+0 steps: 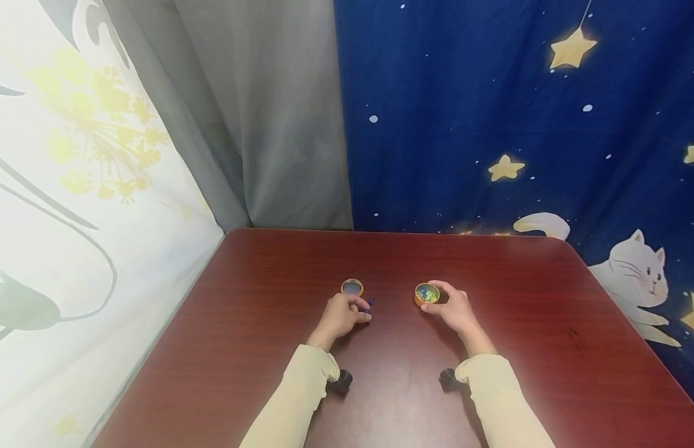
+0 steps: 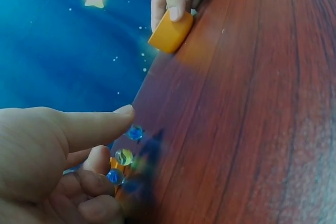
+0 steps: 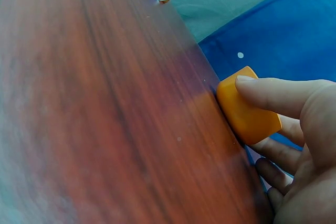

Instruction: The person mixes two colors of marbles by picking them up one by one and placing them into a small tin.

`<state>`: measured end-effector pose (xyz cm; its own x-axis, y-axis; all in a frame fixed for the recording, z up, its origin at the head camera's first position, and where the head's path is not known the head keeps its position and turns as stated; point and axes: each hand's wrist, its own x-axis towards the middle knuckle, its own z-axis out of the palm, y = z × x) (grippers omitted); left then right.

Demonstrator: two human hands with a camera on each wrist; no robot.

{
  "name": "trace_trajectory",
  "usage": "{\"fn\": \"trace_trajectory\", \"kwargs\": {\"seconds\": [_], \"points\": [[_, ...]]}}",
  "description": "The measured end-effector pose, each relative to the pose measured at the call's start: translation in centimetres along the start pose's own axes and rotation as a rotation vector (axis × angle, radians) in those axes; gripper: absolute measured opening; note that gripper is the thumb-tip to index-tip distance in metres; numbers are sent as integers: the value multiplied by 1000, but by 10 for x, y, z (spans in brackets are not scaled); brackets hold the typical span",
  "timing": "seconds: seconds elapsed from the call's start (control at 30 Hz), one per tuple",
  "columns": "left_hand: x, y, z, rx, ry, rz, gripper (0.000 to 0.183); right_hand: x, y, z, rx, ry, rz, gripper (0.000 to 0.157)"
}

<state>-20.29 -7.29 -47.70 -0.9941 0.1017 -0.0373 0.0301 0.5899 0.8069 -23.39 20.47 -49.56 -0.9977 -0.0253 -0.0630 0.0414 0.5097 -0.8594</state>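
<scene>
A small round orange cup (image 1: 419,297) stands at the right, blue and yellow-green glass marbles (image 1: 428,293) inside. My right hand (image 1: 454,309) grips its side, the thumb (image 3: 273,95) against the near wall and fingers behind. My left hand (image 1: 340,316) hovers low at loose marbles on the table, thumb (image 2: 100,127) straight and the other fingers loosely bent. In the left wrist view, a blue marble (image 2: 135,132), a yellow-green marble (image 2: 124,157) and another blue marble (image 2: 115,177) lie close by the fingertips. Nothing shows pinched between them.
A second round orange-rimmed container (image 1: 352,287) sits just beyond my left hand, partly covered by it. The reddish-brown wooden table (image 1: 257,280) backs onto a grey curtain (image 1: 291,124) and a blue star-patterned curtain (image 1: 436,124). A white patterned cloth (image 1: 129,249) borders its left side.
</scene>
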Motion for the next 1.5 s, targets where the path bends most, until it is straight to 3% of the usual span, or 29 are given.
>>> {"fn": "trace_trajectory", "kwargs": {"seconds": [0.33, 0.97, 1.27, 1.5], "points": [[-3, 4, -2, -41, 2, 40, 12, -2, -4, -1, -12, -3, 9, 64], [4, 22, 6, -133, 15, 18, 14, -2, -3, -1, -18, 5, -16, 63], [11, 32, 24, -179, 41, 37, 14, -1, -2, -1, -25, 7, -9, 63], [13, 46, 51, -218, 97, 44, 15, -2, -2, -1, -34, 6, -17, 63]]}}
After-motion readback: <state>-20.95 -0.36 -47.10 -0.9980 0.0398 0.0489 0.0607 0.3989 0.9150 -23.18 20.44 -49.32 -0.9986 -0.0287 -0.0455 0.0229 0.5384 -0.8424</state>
